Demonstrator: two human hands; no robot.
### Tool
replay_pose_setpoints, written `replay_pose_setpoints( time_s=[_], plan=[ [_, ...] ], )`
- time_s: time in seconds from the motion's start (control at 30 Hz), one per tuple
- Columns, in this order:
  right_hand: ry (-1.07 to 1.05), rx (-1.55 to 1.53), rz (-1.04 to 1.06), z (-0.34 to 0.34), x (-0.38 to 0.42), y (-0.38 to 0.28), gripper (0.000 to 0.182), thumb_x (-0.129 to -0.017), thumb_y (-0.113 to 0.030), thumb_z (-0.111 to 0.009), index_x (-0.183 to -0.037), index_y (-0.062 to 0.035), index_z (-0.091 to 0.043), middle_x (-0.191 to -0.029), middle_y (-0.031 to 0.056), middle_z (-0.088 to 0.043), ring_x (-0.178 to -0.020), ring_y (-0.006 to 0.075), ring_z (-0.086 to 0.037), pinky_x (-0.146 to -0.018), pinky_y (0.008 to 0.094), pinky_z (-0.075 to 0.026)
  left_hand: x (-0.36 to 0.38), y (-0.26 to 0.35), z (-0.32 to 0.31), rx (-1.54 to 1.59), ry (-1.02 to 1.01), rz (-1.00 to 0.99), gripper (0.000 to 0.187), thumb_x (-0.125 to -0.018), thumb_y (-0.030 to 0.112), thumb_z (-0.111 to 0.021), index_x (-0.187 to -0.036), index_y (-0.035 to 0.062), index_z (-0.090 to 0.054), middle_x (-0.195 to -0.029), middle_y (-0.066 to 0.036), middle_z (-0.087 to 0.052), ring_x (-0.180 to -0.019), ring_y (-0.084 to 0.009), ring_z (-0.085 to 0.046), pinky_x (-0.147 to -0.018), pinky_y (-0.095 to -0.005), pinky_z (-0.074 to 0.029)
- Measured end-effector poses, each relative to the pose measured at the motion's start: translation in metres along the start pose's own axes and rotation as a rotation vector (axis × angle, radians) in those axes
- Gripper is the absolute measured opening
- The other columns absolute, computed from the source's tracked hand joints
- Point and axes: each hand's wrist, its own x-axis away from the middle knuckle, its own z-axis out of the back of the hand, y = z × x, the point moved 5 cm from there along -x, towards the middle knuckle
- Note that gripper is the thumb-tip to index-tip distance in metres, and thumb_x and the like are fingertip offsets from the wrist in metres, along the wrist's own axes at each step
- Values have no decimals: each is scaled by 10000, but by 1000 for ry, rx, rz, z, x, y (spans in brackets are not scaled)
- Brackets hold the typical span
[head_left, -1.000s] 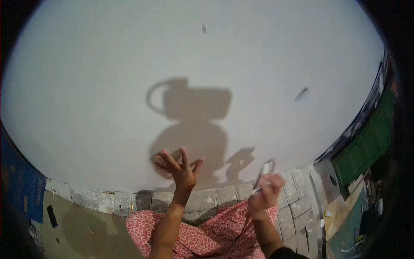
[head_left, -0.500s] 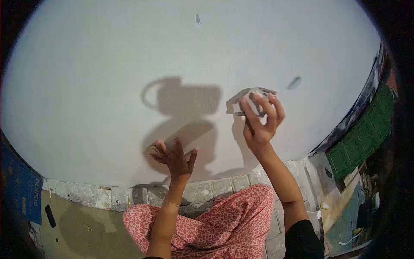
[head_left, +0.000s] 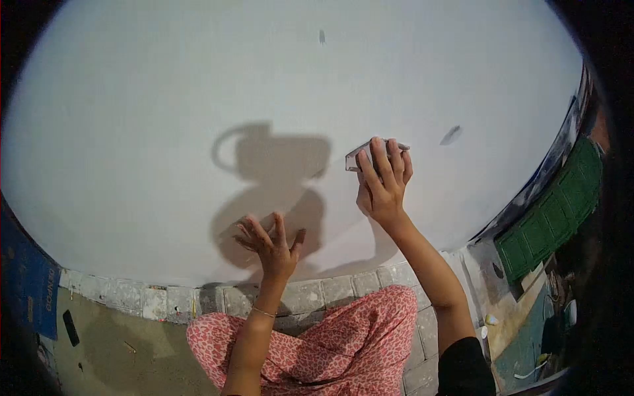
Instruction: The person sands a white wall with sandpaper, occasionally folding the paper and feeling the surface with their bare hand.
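My right hand (head_left: 385, 181) presses a folded, pale grey sheet that looks like sandpaper (head_left: 354, 160) against the white wall (head_left: 165, 86). Its fingers lie across the sheet, with one folded edge sticking out left and a corner past the fingertips on the right. Lower and to the left, my left hand (head_left: 272, 247) holds nothing; its fingers are spread towards the wall, inside the shadow of my head (head_left: 264, 204). A grey smudge (head_left: 452, 135) marks the wall to the right of the sheet, and a smaller dark mark (head_left: 322, 37) shows higher up.
A row of grey blocks (head_left: 304, 297) runs along the wall's foot, close to my patterned trousers (head_left: 317, 356). Blue printed board (head_left: 30, 290) stands at left, near a dark, flat object (head_left: 70, 328) on the floor. At right are a green panel (head_left: 548, 211) and a small white lid-like item (head_left: 484, 332).
My right hand has flattened its fingers over the sheet, which was held more loosely with fingers bent, and shifted slightly left. The left hand stays spread in nearly the same place.
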Motion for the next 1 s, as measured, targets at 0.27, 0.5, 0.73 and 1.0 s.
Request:
replay_pose_setpoints(
  time_s=[0.27,0.5,0.73,1.0],
  plan=[
    [-12,5,35,-3,2,1,398,-828,-124,-560,-1222,-174,-588,-1395,68,-436,-1347,276,-304,-1116,461,-124,0,0,0,-41,-3,-59,870,-826,511,-596,-1472,159,-132,-1469,-306,106,-1330,-536,114,-964,-719,56],
    [-52,-22,40,0,-3,3,397,-820,-129,-572,-1213,-182,-594,-1382,60,-453,-1337,279,-325,-1112,470,-143,0,0,0,-60,-4,-44,857,-827,527,-588,-1469,170,-146,-1470,-308,87,-1328,-546,92,-963,-722,49],
    [64,-69,128,0,-28,0,374,-819,-133,-614,-1183,-217,-614,-1364,38,-475,-1324,265,-350,-1102,477,-204,1,-1,1,-43,-13,-37,833,-831,551,-566,-1469,202,-158,-1469,-306,98,-1334,-533,89,-967,-717,52],
    [-72,-42,471,-7,-87,-36,273,-861,-215,-554,-1120,-228,-638,-1367,-2,-474,-1309,214,-380,-1129,464,-148,3,-2,-2,-7,-71,48,739,-848,571,-524,-1455,271,-226,-1489,-263,70,-1345,-504,105,-964,-719,74]
  ],
)
